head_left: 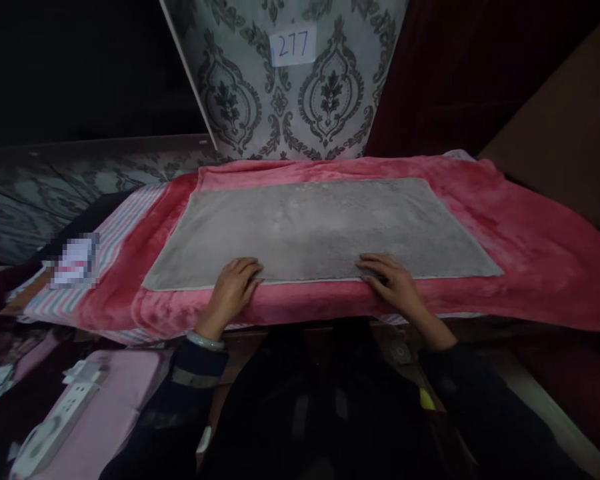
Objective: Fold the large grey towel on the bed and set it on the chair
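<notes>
A grey plush cloth (305,227), roughly rectangular, lies spread flat on a pink fleece blanket (540,247). My left hand (235,287) rests on the cloth's near edge, left of its middle, fingers stretched forward and thumb apart. Farther right along the same edge is my right hand (393,283), its fingers laid on the cloth and its thumb spread near the hem. Neither hand shows any cloth pinched up. Faint creases and lighter patches mark the cloth's surface.
A striped sheet (130,227) shows under the blanket at left, with a blurred-out packet (75,261) on it. A white power strip (63,417) lies on a pink stool (125,380) at lower left. Behind are a dark screen (85,73) and patterned wall (280,100).
</notes>
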### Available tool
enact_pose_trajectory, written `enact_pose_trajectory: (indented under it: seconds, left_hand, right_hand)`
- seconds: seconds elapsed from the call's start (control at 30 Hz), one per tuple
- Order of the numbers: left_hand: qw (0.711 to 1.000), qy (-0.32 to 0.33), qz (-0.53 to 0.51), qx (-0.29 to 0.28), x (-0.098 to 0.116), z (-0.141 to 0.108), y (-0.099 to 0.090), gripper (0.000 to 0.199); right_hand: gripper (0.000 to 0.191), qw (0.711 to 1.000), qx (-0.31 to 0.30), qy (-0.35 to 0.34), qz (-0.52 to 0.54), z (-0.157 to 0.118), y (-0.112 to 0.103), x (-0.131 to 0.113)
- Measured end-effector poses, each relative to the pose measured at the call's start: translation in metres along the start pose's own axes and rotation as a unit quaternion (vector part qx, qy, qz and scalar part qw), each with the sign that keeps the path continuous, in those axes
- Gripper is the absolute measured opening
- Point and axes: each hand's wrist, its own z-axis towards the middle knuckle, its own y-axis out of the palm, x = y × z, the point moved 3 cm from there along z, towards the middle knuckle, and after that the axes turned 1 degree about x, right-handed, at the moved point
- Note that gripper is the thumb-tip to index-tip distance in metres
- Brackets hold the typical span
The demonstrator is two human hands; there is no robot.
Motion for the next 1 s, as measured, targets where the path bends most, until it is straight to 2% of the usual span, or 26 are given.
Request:
enact_pose_trajectory:
  seconds: [0.13,0.27,0.4,0.53,0.8,0.9,1.0]
  left_hand:
    - [0.999,0.025,0.033,0.002,-0.006,-0.004,-0.005,0.028]
    - [0.995,0.022,0.095,0.018,-0.007,-0.006,-0.008,0.02]
    - [0.988,0.029,0.145,0.043,-0.011,-0.009,-0.002,0.019]
    - [0.986,0.033,0.15,0.058,-0.017,-0.013,0.005,0.019]
    - [0.99,0.083,0.115,0.028,-0.019,-0.017,0.003,0.022]
    - [0.992,0.072,0.1,0.006,-0.021,-0.02,-0.003,0.019]
    - [0.993,0.046,0.113,-0.003,-0.035,-0.031,-0.017,0.02]
  right_hand:
    - [0.027,0.999,-0.008,-0.021,-0.025,-0.005,-0.002,0.003]
    - [0.035,0.996,-0.008,-0.048,-0.07,-0.012,-0.004,0.001]
    - [0.037,0.992,0.003,-0.067,-0.11,-0.014,-0.004,0.0]
    - [0.032,0.988,0.021,-0.08,-0.133,-0.014,-0.002,0.001]
    - [0.03,0.986,0.042,-0.087,-0.137,-0.019,0.002,0.009]
    - [0.03,0.986,0.027,-0.084,-0.143,-0.019,-0.002,0.01]
    - [0.03,0.985,0.019,-0.08,-0.154,-0.023,-0.016,0.015]
